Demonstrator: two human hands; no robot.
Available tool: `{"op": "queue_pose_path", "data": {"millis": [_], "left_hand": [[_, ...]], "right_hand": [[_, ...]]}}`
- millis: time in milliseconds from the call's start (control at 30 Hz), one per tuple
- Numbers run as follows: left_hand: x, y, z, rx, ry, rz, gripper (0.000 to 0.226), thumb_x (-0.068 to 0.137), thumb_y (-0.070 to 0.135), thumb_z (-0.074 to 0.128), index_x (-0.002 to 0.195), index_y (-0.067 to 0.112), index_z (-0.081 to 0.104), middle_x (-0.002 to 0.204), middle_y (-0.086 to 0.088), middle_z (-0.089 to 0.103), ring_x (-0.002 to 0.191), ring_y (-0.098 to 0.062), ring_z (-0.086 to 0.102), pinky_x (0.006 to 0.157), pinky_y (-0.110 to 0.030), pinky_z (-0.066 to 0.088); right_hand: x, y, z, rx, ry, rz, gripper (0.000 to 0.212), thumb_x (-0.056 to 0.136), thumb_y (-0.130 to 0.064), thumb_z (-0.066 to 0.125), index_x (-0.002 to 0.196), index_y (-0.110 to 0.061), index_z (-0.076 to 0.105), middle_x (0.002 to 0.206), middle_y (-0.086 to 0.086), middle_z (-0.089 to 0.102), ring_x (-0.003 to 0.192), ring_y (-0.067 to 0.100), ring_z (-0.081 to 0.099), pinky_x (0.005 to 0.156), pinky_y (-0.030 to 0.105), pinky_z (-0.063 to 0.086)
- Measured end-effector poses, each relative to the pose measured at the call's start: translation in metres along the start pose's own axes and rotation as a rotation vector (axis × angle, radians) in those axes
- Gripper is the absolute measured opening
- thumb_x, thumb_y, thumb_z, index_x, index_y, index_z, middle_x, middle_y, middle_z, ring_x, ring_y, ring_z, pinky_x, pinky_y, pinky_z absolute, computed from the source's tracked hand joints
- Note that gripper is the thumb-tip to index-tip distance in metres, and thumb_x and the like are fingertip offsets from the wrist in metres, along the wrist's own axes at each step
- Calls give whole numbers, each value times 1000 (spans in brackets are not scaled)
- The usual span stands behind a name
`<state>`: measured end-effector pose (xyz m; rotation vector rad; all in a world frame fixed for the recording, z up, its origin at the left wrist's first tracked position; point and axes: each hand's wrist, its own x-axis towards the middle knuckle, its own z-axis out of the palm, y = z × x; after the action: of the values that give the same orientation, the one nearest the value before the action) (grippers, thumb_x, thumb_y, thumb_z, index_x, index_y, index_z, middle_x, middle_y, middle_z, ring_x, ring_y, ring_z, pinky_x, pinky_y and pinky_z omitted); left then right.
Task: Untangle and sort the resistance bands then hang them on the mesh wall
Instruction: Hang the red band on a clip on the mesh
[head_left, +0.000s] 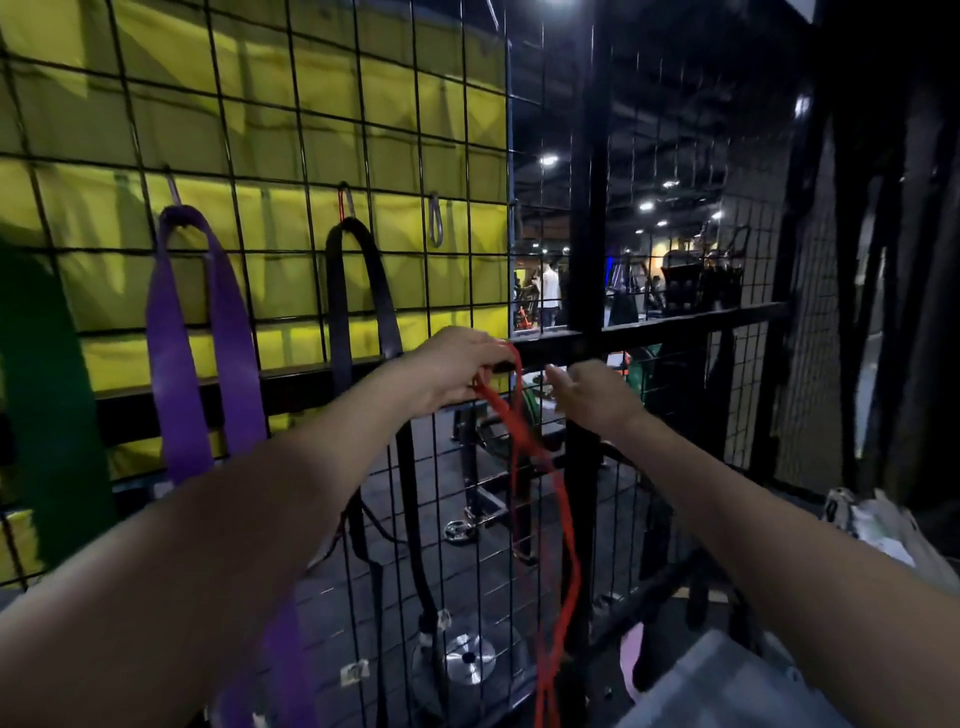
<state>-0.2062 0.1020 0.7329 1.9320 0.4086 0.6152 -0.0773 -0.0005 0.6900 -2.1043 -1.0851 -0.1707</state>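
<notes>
Red resistance band (545, 499): gripped at its upper end by the left hand (452, 369), fingers curled round the bunched strands, just in front of the mesh wall (291, 130). The band is held high, apparently so that its weight draws the strands straight and any twist can be seen. Long axis near vertical, leaning slightly; the free loop points down and runs out of view at the lower edge.

Right hand (592, 392): held just beside the band, fingers loosely extended toward the left hand, nothing held; judged ready to take a strand.

Purple band (176, 358): hung from a hook, both legs hanging downward.

Black band (340, 312): hung from a red carabiner (347, 200), likewise vertical.

Empty metal clip (434, 221): fixed on the mesh to the right of the black band, judged the likely place for the red band.

Green band (47, 395): seen at the left edge, its hanging point out of view.
</notes>
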Motion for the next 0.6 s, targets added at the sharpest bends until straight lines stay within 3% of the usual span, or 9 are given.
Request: {"op": "queue_pose_path", "data": {"millis": [67, 133, 233, 333, 400, 500, 600], "left_hand": [[9, 4, 1, 83, -52, 23, 10, 91, 18, 55, 87, 13, 63, 69, 0, 47, 64, -12, 44, 71, -29, 43], [16, 6, 1, 120, -80, 40, 13, 92, 17, 53, 83, 15, 61, 69, -1, 47, 63, -12, 43, 64, -25, 40], [26, 13, -4, 119, -58, 66, 12, 93, 16, 53, 84, 15, 60, 74, 0, 50, 67, -10, 47, 70, -23, 46], [35, 20, -16, 133, -28, 74, 11, 91, 15, 55, 99, 11, 61, 83, -2, 52, 76, -11, 50, 81, -28, 51], [40, 22, -22, 96, -3, 81, 22, 89, 10, 58, 110, 12, 58, 87, -3, 55, 79, -14, 54, 86, -33, 52], [43, 21, -28, 26, -16, 46, 42, 86, 2, 61, 122, 19, 47, 84, -6, 59, 77, -15, 61, 82, -34, 55], [48, 17, -38, 87, 8, 28, 34, 86, 1, 59, 117, 13, 50, 87, -6, 59, 78, -15, 61, 82, -33, 55]], "right_hand": [[7, -13, -5, 367, -71, -122, 22, 96, -20, 47, 99, -4, 62, 92, 7, 62, 88, 21, 57, 75, 29, 45], [12, -23, -9, 526, -184, -203, 23, 92, -12, 54, 113, -3, 59, 104, 8, 64, 92, 16, 60, 82, 25, 48], [22, -29, -14, 594, -189, -229, 22, 87, -2, 59, 109, 4, 57, 91, 14, 63, 77, 17, 59, 70, 24, 48], [37, -38, -23, 754, -136, -237, 3, 85, 2, 59, 87, 0, 59, 71, 10, 59, 59, 14, 56, 58, 27, 48], [53, -44, -25, 799, -96, -250, 13, 85, 3, 58, 76, -6, 56, 67, 8, 58, 51, 9, 57, 54, 26, 50], [80, -55, -27, 839, -39, -252, 18, 87, 4, 55, 74, -7, 54, 63, 7, 58, 44, 5, 56, 49, 24, 48], [107, -57, -32, 923, 37, -215, 21, 87, 8, 53, 72, -6, 52, 57, 5, 59, 39, 4, 55, 43, 21, 47]]}}
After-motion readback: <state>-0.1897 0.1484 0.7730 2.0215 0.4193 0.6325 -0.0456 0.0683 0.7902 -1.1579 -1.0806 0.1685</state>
